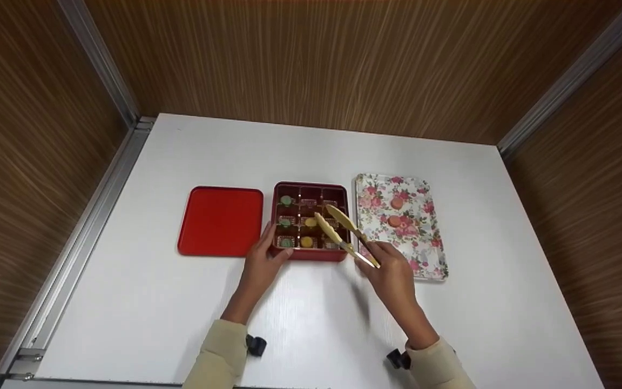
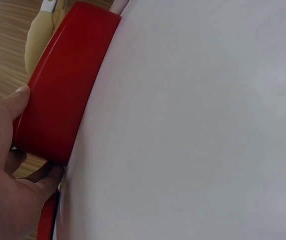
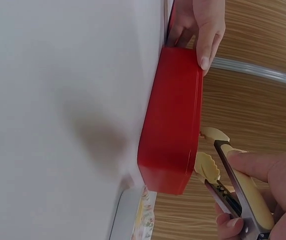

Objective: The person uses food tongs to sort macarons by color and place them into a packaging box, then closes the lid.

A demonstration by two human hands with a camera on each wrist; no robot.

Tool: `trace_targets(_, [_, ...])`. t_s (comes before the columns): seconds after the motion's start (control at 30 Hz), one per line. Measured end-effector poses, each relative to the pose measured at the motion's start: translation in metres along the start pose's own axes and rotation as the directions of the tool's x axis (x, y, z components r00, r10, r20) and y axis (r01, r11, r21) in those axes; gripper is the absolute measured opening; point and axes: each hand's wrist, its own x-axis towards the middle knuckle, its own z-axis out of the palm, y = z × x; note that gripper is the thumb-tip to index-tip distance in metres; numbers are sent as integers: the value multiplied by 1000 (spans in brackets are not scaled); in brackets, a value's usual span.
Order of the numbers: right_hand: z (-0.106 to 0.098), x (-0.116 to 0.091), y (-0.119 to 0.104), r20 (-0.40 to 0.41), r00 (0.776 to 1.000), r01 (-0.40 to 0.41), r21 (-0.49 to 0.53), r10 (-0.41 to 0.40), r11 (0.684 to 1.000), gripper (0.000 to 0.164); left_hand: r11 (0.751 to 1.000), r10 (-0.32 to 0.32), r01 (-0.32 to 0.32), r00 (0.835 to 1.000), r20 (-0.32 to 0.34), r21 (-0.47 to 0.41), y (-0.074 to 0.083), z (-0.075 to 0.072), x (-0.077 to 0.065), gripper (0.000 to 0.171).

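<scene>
My left hand [image 1: 261, 265] grips the near left corner of a red box [image 1: 311, 255], thumb on its front wall and fingers along its left side. A clear insert divides the box into compartments. Green macarons [image 1: 285, 222] sit in the left column and yellow macarons [image 1: 306, 242] in the middle one. My right hand [image 1: 392, 270] holds yellow-tipped tongs [image 1: 328, 229] over the box's right part. Their tips are apart, and I see nothing between them. In the right wrist view the tongs [image 3: 248, 192] reach past the box's rim, which hides what lies below.
A flat red lid [image 1: 222, 221] lies left of the box. To the right is a flower-patterned tray [image 1: 424, 254] bearing two orange-pink macarons [image 1: 396, 203]. Wood-grain panels [image 1: 300, 65] stand around the white table [image 1: 311, 329] at the back and sides.
</scene>
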Motion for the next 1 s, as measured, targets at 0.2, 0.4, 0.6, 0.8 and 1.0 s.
trace_targets(0.2, [-9, -10, 13, -49, 999, 12, 13, -12, 1000, 42, 1000, -1, 1, 1000, 5, -9, -1, 0, 0, 80])
trace_targets(0.4, [-19, -22, 24, -59, 996, -61, 4, 61, 998, 45, 1000, -5, 5, 1000, 9, -11, 0, 0, 0, 80])
trace_targets(0.6, [-29, -34, 32, -36, 993, -112, 5, 113, 994, 49, 1000, -13, 13, 1000, 5, -18, 0, 0, 0, 79])
trace_targets(0.8, [-37, -48, 39, -40, 985, -168, 18, 169, 986, 52, 1000, -11, 11, 1000, 8, -7, 0, 0, 0, 79])
trace_targets(1.0, [-41, -60, 42, -19, 979, -204, -21, 204, 979, 51, 1000, -14, 15, 1000, 11, -27, 0, 0, 0, 80])
